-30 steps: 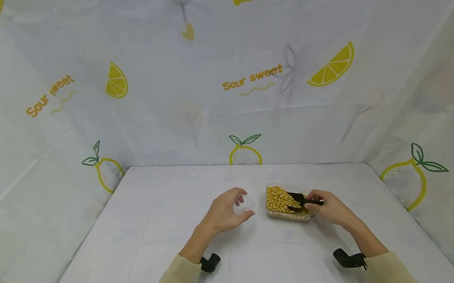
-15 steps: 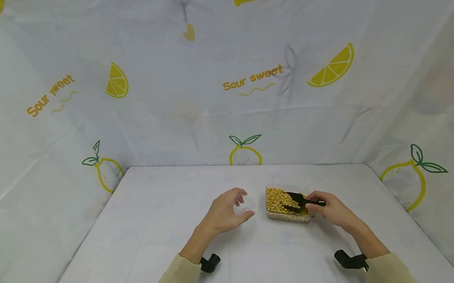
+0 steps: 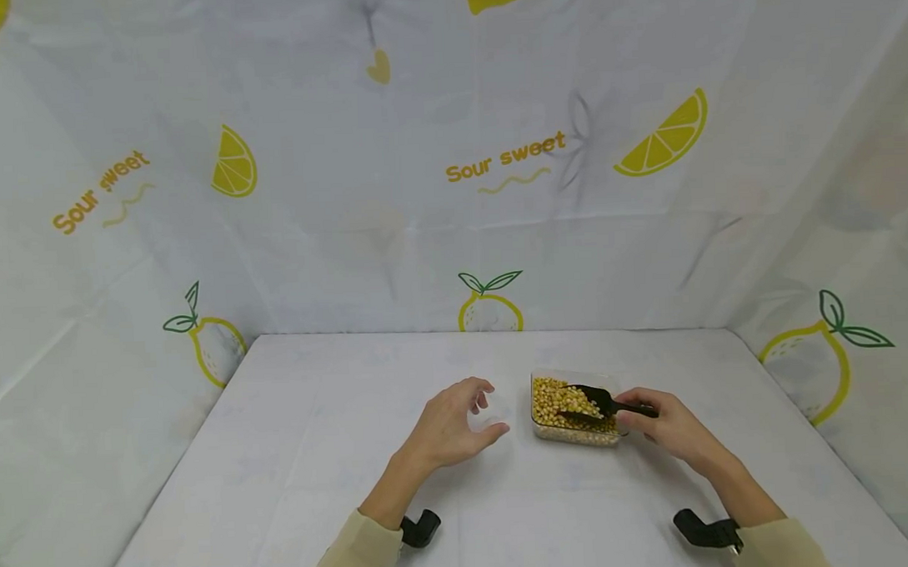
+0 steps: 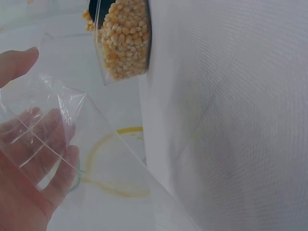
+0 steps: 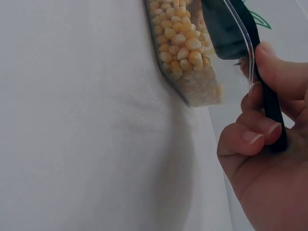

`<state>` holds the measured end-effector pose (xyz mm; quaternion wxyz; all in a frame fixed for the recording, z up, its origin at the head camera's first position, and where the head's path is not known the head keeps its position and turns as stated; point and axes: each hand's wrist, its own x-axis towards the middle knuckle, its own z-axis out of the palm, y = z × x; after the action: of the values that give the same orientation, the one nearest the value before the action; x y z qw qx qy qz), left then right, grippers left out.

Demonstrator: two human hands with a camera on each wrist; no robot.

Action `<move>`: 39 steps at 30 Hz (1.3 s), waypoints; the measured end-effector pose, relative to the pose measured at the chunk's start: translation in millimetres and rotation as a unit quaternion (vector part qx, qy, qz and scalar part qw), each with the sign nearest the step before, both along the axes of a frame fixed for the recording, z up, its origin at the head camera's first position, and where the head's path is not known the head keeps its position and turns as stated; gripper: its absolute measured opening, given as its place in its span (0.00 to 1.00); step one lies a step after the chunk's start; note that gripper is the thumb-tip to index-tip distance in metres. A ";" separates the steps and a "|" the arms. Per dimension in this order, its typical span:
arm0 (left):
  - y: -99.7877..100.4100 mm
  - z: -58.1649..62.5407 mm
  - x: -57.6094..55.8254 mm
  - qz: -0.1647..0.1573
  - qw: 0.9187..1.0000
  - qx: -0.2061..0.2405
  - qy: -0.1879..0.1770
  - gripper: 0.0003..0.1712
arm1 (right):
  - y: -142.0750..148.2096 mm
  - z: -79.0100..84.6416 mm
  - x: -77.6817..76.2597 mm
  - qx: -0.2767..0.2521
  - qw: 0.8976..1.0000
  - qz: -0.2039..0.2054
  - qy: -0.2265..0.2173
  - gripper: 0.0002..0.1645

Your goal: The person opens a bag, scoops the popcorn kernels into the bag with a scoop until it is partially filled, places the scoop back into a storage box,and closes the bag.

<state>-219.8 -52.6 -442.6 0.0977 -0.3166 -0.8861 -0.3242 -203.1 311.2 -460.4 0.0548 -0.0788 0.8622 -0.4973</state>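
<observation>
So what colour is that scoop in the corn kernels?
The scoop is black; the head view shows it best.

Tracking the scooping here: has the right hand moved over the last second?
Yes, slightly: in the head view, the right hand has shifted right, toward the lemon print at right.

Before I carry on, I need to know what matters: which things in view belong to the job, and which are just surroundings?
In the job:
Black scoop, in the right grip
Clear container
Corn kernels, in container and scoop
Clear plastic film at the left grip

Just surroundings:
White table covering
Lemon-print backdrop
Black wrist gear
</observation>
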 end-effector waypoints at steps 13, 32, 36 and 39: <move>2.1 -0.2 1.1 0.002 1.000 -0.004 -0.004 0.28 | 2.8 -0.8 5.6 -0.073 0.997 -0.012 -0.008 0.26; 4.6 -2.9 1.5 -0.004 1.000 -0.014 -0.003 0.31 | -3.5 20.6 9.4 -0.044 0.998 0.002 0.040 0.22; 4.6 -2.4 1.6 -0.005 1.000 -0.017 -0.003 0.32 | -7.5 28.4 9.9 -0.030 0.999 0.005 0.045 0.21; 4.7 -2.5 1.2 -0.006 1.000 -0.018 0.000 0.33 | -10.6 32.5 10.7 -0.028 0.998 0.012 0.049 0.21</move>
<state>-218.7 -48.0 -445.2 0.0903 -0.3236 -0.8899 -0.3086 -192.4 300.6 -427.9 0.0161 -0.1150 0.8487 -0.5160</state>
